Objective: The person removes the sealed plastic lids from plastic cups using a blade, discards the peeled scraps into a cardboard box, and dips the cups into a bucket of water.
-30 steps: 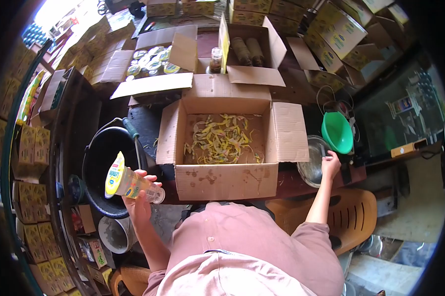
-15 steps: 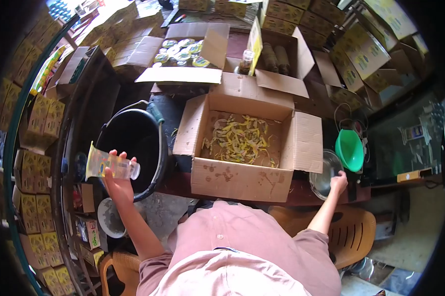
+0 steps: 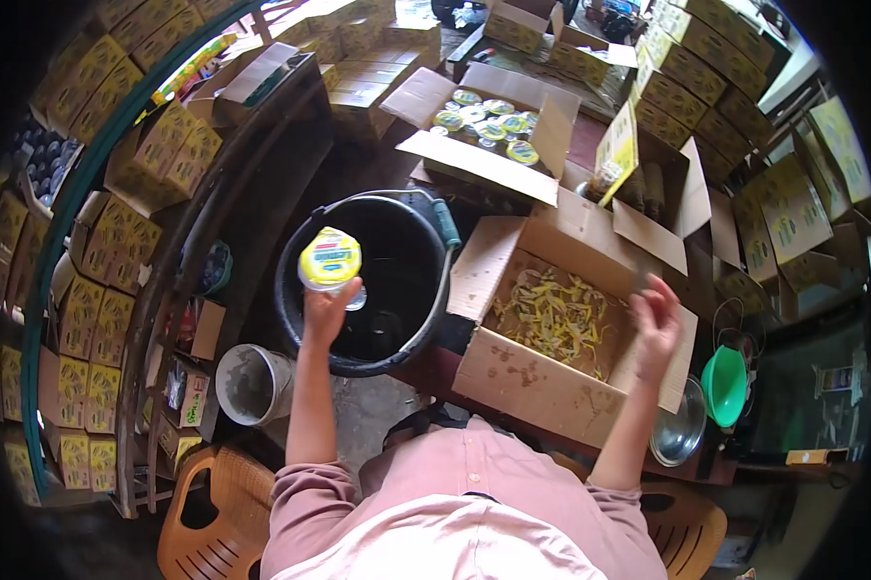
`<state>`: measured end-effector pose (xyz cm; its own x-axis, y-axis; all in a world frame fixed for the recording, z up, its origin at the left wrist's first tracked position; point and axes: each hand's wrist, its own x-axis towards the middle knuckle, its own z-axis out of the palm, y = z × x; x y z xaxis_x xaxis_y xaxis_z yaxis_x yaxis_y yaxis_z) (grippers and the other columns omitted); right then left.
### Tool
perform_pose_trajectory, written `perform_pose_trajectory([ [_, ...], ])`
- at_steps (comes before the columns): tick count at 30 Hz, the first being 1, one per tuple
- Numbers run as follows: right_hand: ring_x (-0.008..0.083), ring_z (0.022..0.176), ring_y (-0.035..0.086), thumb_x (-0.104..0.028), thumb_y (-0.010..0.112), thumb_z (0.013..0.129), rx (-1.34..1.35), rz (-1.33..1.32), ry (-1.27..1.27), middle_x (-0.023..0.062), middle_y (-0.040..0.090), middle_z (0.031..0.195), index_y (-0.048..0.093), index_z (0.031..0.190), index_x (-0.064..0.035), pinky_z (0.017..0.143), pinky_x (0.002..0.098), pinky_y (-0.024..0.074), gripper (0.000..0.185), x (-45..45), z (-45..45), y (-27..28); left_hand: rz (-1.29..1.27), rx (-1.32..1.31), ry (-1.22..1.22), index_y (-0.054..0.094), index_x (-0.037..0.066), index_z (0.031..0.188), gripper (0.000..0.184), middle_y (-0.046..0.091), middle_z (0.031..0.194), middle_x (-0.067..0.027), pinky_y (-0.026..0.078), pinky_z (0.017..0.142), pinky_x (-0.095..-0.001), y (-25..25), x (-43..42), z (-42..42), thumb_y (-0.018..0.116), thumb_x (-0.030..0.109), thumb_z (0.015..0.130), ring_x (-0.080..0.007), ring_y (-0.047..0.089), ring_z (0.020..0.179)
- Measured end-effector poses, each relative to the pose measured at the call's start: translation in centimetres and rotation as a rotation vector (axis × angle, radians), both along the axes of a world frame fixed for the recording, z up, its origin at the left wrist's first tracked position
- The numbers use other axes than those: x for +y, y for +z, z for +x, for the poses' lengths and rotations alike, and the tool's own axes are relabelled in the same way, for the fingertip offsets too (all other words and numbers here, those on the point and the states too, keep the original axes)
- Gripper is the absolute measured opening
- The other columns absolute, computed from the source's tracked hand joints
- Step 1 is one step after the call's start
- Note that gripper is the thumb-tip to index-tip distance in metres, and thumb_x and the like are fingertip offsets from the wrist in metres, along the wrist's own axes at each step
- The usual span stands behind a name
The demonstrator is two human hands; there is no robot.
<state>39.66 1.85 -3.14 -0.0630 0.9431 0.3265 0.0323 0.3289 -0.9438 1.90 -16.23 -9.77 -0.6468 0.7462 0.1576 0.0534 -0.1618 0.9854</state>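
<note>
At eleven o'clock my left hand [image 3: 325, 317] grips the cup [image 3: 331, 256], likely light, squeezable, best held round its sides; my right [image 3: 656, 333] is open.

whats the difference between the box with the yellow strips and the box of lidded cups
The strips box stands nearer the camera; the cups box is farther off. The strips box has loose yellow strips scattered on its bottom, while the cups box holds many lidded cups. The strips box has dark spots on its front; the cups box's pale front flap shows none. Both are open cardboard.
</note>
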Motion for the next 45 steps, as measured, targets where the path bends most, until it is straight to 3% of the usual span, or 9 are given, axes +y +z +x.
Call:
perform_pose_trajectory([
  [3, 0.0083, 0.066, 0.054, 0.008, 0.058, 0.074, -0.164, 0.102, 0.432, 0.003, 0.06, 0.077, 0.061, 0.105, -0.0063, 0.062, 0.0206, 0.0464, 0.034, -2.9, -10.6, 2.9, -0.022, 0.131, 0.007, 0.057, 0.0, 0.1, 0.031, 0.063, 0.094, -0.0069, 0.046, 0.077, -0.0257, 0.2, 0.3, 0.6, 0.068, 0.004, 0.072, -0.013, 0.06, 0.085],
  [7, 0.0157, 0.066, 0.057, 0.009, 0.057, 0.071, -0.389, 0.407, 0.736, 0.0089, 0.057, 0.077, 0.063, 0.102, -0.007, 0.061, 0.0251, 0.0474, 0.035, -5.9, -18.8, 4.2, -0.024, 0.359, -0.02, 0.059, -0.002, 0.097, 0.031, 0.065, 0.092, -0.01, 0.048, 0.077, -0.0282, 1.1, 0.3, 0.9, 0.068, 0.006, 0.069, -0.0161, 0.062, 0.086],
  [9, 0.0233, 0.066, 0.056, 0.007, 0.058, 0.072, -0.433, 0.48, 0.809, 0.0102, 0.055, 0.075, 0.062, 0.104, -0.0098, 0.06, 0.0318, 0.0461, 0.037, -6.7, -20.9, 4.4, -0.032, 0.316, -0.064, 0.054, 0.0, 0.106, 0.043, 0.062, 0.1, -0.0081, 0.045, 0.082, -0.028, 1.7, 0.1, 0.8, 0.068, 0.001, 0.066, -0.0152, 0.059, 0.093],
  [14, 0.0245, 0.064, 0.056, 0.007, 0.058, 0.072, -0.527, 0.556, 0.914, 0.0102, 0.054, 0.077, 0.06, 0.107, -0.0108, 0.06, 0.0318, 0.0473, 0.039, -6.8, -23.7, 3.6, 0.006, 0.265, -0.066, 0.051, 0.0, 0.107, 0.047, 0.062, 0.096, -0.0107, 0.048, 0.079, -0.0285, 1.5, 0.0, 0.4, 0.069, 0.005, 0.064, -0.0181, 0.061, 0.089],
  [31, 0.0268, 0.076, 0.057, 0.008, 0.057, 0.067, -0.707, 0.612, 0.993, 0.0129, 0.053, 0.085, 0.061, 0.099, -0.0079, 0.066, 0.0356, 0.0486, 0.036, -6.9, -26.0, 4.0, 0.003, 0.391, -0.039, 0.047, 0.003, 0.108, 0.052, 0.057, 0.098, -0.0117, 0.047, 0.08, -0.032, 2.1, 0.1, 0.1, 0.07, 0.006, 0.061, -0.0248, 0.059, 0.091],
  [34, 0.0245, 0.067, 0.057, 0.011, 0.056, 0.067, -0.722, 0.664, 0.954, 0.0112, 0.052, 0.08, 0.063, 0.102, -0.013, 0.059, 0.0341, 0.0475, 0.043, -6.9, -26.1, 4.3, 0.007, 0.348, -0.052, 0.047, 0.003, 0.107, 0.052, 0.057, 0.098, -0.0116, 0.047, 0.08, -0.0318, 1.9, 0.2, 0.2, 0.071, 0.006, 0.061, -0.0245, 0.059, 0.09],
  [37, 0.0265, 0.08, 0.057, 0.008, 0.057, 0.067, -0.82, 0.683, 0.975, 0.013, 0.053, 0.085, 0.062, 0.097, -0.0049, 0.068, 0.0353, 0.0481, 0.033, -6.9, -26.0, 4.9, -0.014, 0.351, -0.033, 0.047, 0.003, 0.107, 0.052, 0.057, 0.096, -0.0113, 0.048, 0.078, -0.0315, 1.6, 0.1, 0.2, 0.072, 0.007, 0.061, -0.024, 0.059, 0.088],
  [40, 0.0254, 0.07, 0.055, 0.011, 0.055, 0.065, -0.772, 0.7, 0.931, 0.0108, 0.05, 0.078, 0.063, 0.1, -0.0127, 0.06, 0.0354, 0.0466, 0.043, -6.9, -25.4, 3.8, -0.041, 0.315, -0.016, 0.047, 0.002, 0.106, 0.054, 0.058, 0.094, -0.0112, 0.048, 0.076, -0.0311, 1.6, 0.1, 0.2, 0.074, 0.008, 0.06, -0.0233, 0.06, 0.086],
  [45, 0.0247, 0.068, 0.055, 0.011, 0.055, 0.064, -0.855, 0.656, 0.934, 0.0103, 0.05, 0.077, 0.064, 0.098, -0.0119, 0.06, 0.0349, 0.0466, 0.042, -6.1, -23.9, 4.6, -0.042, 0.359, 0.027, 0.047, 0.002, 0.106, 0.055, 0.06, 0.092, -0.0114, 0.048, 0.075, -0.0304, 2.1, 0.3, 0.2, 0.076, 0.007, 0.059, -0.0221, 0.061, 0.085],
])
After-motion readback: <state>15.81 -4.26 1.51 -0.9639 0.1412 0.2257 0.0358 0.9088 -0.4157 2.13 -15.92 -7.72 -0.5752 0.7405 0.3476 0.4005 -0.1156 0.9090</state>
